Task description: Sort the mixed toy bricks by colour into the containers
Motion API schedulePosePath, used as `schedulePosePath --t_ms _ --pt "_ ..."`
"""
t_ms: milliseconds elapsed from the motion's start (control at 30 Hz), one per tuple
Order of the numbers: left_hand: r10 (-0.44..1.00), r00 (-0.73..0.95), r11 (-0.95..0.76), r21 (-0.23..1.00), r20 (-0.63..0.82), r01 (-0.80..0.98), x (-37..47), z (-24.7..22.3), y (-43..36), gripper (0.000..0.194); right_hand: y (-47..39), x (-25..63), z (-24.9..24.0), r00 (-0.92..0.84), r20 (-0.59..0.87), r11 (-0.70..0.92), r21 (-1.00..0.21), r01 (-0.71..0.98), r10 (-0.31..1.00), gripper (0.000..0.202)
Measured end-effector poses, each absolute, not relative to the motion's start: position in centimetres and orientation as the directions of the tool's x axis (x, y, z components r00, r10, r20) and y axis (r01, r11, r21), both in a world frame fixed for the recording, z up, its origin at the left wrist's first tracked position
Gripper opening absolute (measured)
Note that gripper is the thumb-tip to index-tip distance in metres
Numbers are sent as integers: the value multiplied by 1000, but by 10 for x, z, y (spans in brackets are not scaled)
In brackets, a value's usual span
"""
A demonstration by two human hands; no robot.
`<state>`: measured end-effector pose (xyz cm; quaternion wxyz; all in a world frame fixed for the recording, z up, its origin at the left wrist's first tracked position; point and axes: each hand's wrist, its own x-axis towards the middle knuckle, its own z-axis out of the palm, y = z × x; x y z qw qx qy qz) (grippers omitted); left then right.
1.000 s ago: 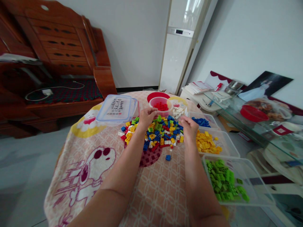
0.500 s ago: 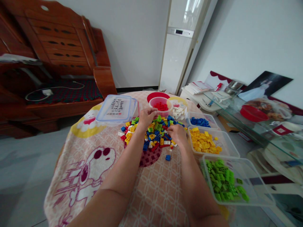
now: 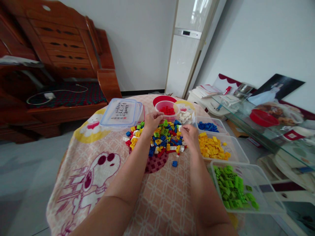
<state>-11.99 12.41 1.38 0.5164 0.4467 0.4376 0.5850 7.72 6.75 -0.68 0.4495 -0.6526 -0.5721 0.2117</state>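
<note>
A mixed pile of toy building bricks (image 3: 161, 139) in red, blue, yellow, green and white lies on the table under my hands. My left hand (image 3: 153, 122) hovers over its far side, fingers pinched near the rim of a round tub (image 3: 168, 115) of red bricks; whatever is between those fingertips is too small to make out. At the pile's right edge, my right hand (image 3: 190, 135) pinches a white brick (image 3: 180, 128) between thumb and fingers. Beyond it sits a heap of white bricks (image 3: 185, 117). One blue brick (image 3: 174, 164) lies apart, nearer to me.
Clear containers of blue bricks (image 3: 208, 127), yellow bricks (image 3: 213, 147) and green bricks (image 3: 230, 186) line the right side. Stacked blue-rimmed lids (image 3: 119, 112) lie at the far left on the patterned tablecloth (image 3: 162, 203). A glass-topped table (image 3: 242, 118) stands beyond the right edge.
My right hand has lifted slightly up and away from the pile's right part, and a white brick now shows at its fingertips. My left hand has stayed almost still.
</note>
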Motion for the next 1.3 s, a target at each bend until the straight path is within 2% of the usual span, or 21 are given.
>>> schedulePosePath --t_ms 133,267,500,667,733,800,900,967,1033,1067,1133,1233,1300 --pt "995 -68 -85 975 73 -207 -120 13 125 18 74 79 -11 408 111 22 -976 218 906 26" --pt "995 -66 -87 976 75 -198 -120 12 126 19 77 78 -13 462 64 85 -996 -25 885 27" --pt "995 -64 -88 975 77 -204 -119 13 124 18 82 82 -5 498 65 238 -926 -293 865 31" --pt "996 -54 -79 976 70 -201 -118 14 124 15 85 85 -7 480 114 310 -883 -353 870 49" --pt "996 -55 -74 976 64 -204 -118 14 124 16 86 87 -10 488 124 301 -904 -303 864 51" --pt "996 -61 -77 975 66 -206 -119 13 124 17 84 90 -10 509 140 262 -949 -176 849 47" --pt "995 -61 -87 975 76 -203 -120 12 125 19 74 94 0 483 177 99 -978 183 858 39" --pt "995 -58 -92 975 82 -202 -120 11 125 19 65 93 12 401 200 -37 -859 511 894 36" --pt "995 -59 -97 974 86 -204 -120 11 125 18 55 88 25 305 191 -139 -590 796 933 33" --pt "994 -59 -101 973 90 -206 -119 10 125 18 51 85 31 269 156 -170 -462 870 951 34" --pt "993 -62 -107 972 96 -211 -119 10 125 18 45 78 36 221 49 -199 -280 939 974 35" --pt "993 -69 -107 970 95 -217 -119 11 125 17 45 71 33 169 -80 -181 -181 967 982 35" --pt "994 -70 -103 970 89 -220 -119 11 125 17 48 70 25 99 -51 -109 -255 961 994 36"
